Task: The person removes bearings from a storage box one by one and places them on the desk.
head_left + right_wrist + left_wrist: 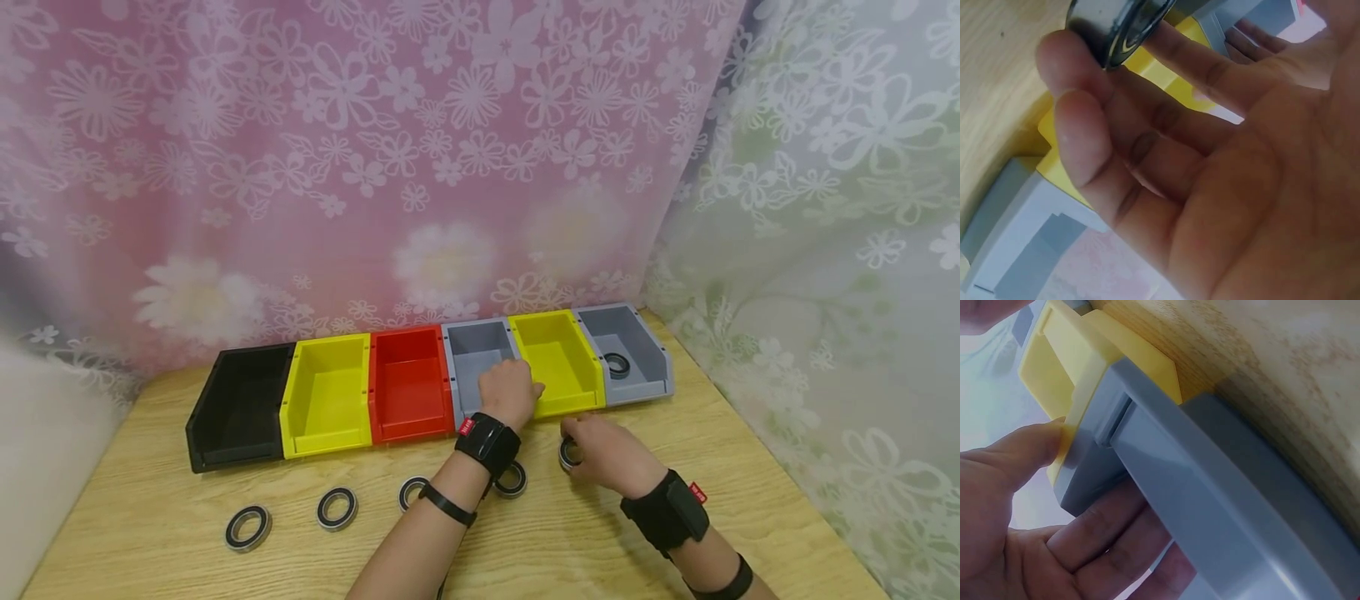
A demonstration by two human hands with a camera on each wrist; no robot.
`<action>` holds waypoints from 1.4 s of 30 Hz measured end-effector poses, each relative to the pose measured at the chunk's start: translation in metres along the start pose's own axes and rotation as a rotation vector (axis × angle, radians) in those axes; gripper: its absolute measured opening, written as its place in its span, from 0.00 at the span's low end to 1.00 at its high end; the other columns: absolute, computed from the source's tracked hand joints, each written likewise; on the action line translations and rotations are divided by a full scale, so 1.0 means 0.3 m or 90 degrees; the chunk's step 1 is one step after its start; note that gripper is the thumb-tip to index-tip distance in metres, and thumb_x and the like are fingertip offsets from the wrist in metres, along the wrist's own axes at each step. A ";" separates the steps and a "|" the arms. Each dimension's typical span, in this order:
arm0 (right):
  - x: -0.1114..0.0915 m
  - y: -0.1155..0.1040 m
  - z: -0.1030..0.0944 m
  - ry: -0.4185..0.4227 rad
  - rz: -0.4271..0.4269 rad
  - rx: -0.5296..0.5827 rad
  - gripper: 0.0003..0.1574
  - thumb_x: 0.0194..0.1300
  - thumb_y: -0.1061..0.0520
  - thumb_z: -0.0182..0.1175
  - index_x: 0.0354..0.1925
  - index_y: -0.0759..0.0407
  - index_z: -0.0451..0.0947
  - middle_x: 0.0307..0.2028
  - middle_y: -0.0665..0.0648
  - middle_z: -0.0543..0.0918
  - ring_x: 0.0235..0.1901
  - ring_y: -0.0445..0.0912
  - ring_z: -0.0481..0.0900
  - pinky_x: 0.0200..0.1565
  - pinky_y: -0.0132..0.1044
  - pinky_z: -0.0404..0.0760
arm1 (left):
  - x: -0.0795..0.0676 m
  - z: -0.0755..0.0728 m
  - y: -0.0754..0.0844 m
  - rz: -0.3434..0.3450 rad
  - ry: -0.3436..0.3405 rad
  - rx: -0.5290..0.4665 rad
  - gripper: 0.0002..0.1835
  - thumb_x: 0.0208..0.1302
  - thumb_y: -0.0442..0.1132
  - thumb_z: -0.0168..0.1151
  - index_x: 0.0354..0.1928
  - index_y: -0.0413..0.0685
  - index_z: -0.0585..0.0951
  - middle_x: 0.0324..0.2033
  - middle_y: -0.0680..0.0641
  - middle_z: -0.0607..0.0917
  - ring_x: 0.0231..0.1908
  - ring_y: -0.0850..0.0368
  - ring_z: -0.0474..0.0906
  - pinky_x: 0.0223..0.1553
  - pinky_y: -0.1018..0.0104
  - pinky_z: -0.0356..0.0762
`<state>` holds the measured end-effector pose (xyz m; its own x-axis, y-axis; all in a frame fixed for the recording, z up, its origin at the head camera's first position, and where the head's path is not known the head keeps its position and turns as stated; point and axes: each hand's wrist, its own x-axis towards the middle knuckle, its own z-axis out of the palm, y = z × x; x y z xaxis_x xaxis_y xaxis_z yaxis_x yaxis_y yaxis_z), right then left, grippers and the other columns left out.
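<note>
My left hand (508, 393) grips the front of the wall shared by the middle grey bin (482, 340) and the right-hand yellow bin (557, 350). In the left wrist view, its thumb rests on the yellow side and its fingers curl on the grey side. My right hand (613, 454) pinches a ball bearing (566, 454), a black-faced metal ring, just in front of the yellow bin. The right wrist view shows that bearing (1116, 28) at the fingertips; part of it is out of frame. Another bearing (617, 365) lies inside the far-right grey bin (648, 389).
Along the table front lie several more bearings, including one (247, 527) at far left and one (512, 481) beside my left wrist. The joined row continues left with a red bin (410, 387), a yellow bin (327, 400) and a black bin (243, 404). Flowered curtains (450, 192) hang behind.
</note>
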<state>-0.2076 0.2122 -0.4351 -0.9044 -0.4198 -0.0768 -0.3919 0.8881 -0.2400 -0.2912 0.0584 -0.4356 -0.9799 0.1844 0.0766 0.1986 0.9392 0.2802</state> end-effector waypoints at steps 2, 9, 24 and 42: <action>0.001 -0.003 0.005 -0.006 0.006 0.001 0.23 0.48 0.63 0.80 0.38 0.60 0.77 0.29 0.51 0.75 0.28 0.44 0.69 0.34 0.42 0.72 | -0.002 0.000 0.001 -0.002 -0.001 -0.002 0.21 0.67 0.57 0.69 0.34 0.44 0.86 0.23 0.48 0.80 0.26 0.51 0.81 0.26 0.57 0.78; 0.007 0.001 0.023 -0.010 0.013 -0.005 0.24 0.46 0.64 0.80 0.39 0.60 0.77 0.30 0.52 0.74 0.28 0.45 0.69 0.34 0.42 0.73 | 0.000 0.003 0.002 -0.011 -0.003 0.002 0.21 0.67 0.57 0.69 0.35 0.44 0.86 0.24 0.48 0.79 0.27 0.51 0.81 0.25 0.58 0.78; 0.006 0.006 0.036 0.006 0.009 -0.007 0.24 0.45 0.65 0.79 0.38 0.59 0.76 0.31 0.53 0.74 0.28 0.45 0.70 0.34 0.42 0.73 | -0.001 0.005 0.003 -0.005 0.006 0.008 0.21 0.67 0.57 0.69 0.34 0.44 0.86 0.24 0.48 0.81 0.28 0.50 0.82 0.26 0.57 0.79; 0.004 0.008 0.041 0.010 0.006 -0.023 0.23 0.47 0.64 0.78 0.38 0.58 0.76 0.31 0.53 0.73 0.27 0.45 0.69 0.32 0.42 0.73 | -0.003 0.006 0.001 -0.007 -0.001 -0.006 0.20 0.67 0.57 0.69 0.35 0.45 0.87 0.26 0.48 0.83 0.30 0.49 0.84 0.28 0.56 0.80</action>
<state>-0.2075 0.2116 -0.4478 -0.9104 -0.4090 -0.0631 -0.3893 0.8981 -0.2045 -0.2901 0.0591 -0.4373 -0.9821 0.1742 0.0720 0.1877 0.9385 0.2897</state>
